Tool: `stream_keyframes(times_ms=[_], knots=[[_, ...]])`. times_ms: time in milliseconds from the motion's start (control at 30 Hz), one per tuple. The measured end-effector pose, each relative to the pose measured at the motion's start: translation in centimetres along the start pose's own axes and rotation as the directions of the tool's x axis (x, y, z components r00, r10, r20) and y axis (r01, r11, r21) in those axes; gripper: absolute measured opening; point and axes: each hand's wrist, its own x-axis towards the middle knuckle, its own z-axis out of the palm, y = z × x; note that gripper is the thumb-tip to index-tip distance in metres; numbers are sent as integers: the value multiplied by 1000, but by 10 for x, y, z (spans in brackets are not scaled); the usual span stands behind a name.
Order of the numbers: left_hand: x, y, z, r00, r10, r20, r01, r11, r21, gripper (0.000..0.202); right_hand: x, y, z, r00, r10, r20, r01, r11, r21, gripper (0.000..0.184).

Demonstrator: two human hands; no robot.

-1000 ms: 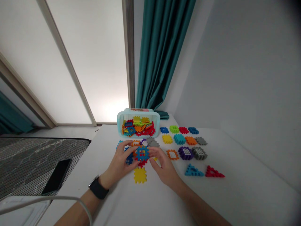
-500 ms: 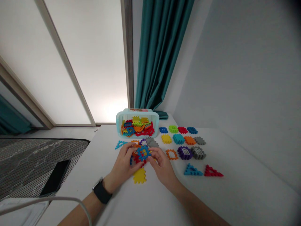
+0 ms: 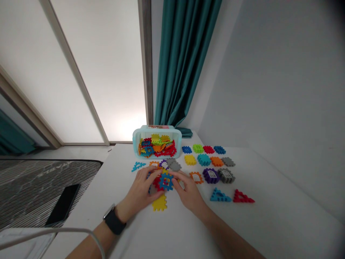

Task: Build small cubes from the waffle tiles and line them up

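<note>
- Head view: the blue window piece (image 3: 166, 186) sits between both hands, window face toward the person; squarish, neither axis looks longer.
- Right hand (image 3: 188, 192): fingers pinch its right edge.
- Left hand (image 3: 140, 190): fingers curl round the red piece (image 3: 157, 182) behind it, mostly hidden; I can't tell whether either touches the surface (image 3: 188, 230).
- Nearer, the left thumb overlaps a yellow square (image 3: 160, 204).
- Forearms run out of sight.

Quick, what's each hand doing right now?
Left hand: curved beside the red piece; whether it grips anything cannot be told.
Right hand: closed, thumb and fingers pinching the blue window piece.
</note>
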Motion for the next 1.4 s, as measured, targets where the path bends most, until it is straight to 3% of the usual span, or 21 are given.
stream_keyframes(times_ms=[333,533,800,1400], knots=[[0,-4,-4,1000,3,10,-3,999,-37,51,-2,-2,0,993,-121,19,122,988,-98,26],[-2,-11,-2,993,-86,-76,81,994,-74,43,-4,-5,-5,946,-312,86,324,913,-248,33],[-4,-9,-3,993,-91,-72,84,992,-99,45,-2,-3,-8,897,-420,137,440,824,-357,29],[2,-1,-12,993,-17,-115,19,1000,20,41,-1,-5,-11,871,-469,149,483,759,-437,27]])
